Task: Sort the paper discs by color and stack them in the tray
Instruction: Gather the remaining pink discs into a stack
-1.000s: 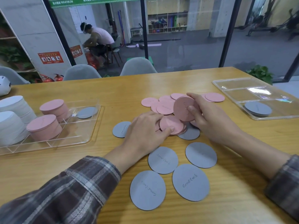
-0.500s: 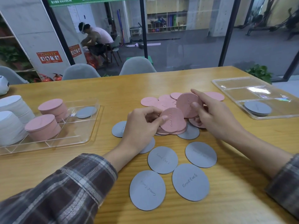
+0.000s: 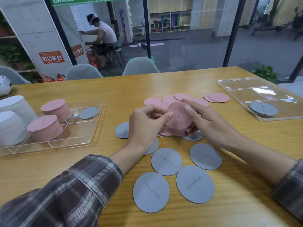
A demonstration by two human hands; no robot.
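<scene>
While both hands closed round the pink bundle (image 3: 177, 119), the left hand (image 3: 144, 126) pinched its left edge, thumb pressed on the top disc's face. The right hand (image 3: 211, 126) clasped the other side, thumb on the face, forefinger laid along the far rim, remaining fingers curled beneath. The bundle sat tilted, low over the table (image 3: 246, 202), its discs not squared up. How many it held could not be told.

Directly under the bundle lay more pink discs and a half-covered grey disc (image 3: 193, 136) just beside them. The likely trouble was twofold. The uneven edges could let a disc slide out of the pinch once the bundle was carried. A grey disc caught beneath could also ride along into a pink pile.

Beyond the bundle lay the loose pink discs (image 3: 218, 97), at least six, overlapping. Nearer than the bundle and to its left lay six more grey discs (image 3: 166, 161), one half hidden by the left wrist. Well to the left of the bundle stood the left tray (image 3: 78, 133) with two pink stacks (image 3: 45, 126) and one thin grey pile (image 3: 89, 113). Two white stacks (image 3: 11, 126) stood further left still. Well to the right of the bundle, the right tray (image 3: 262, 89) held one low grey stack (image 3: 263, 109).
</scene>
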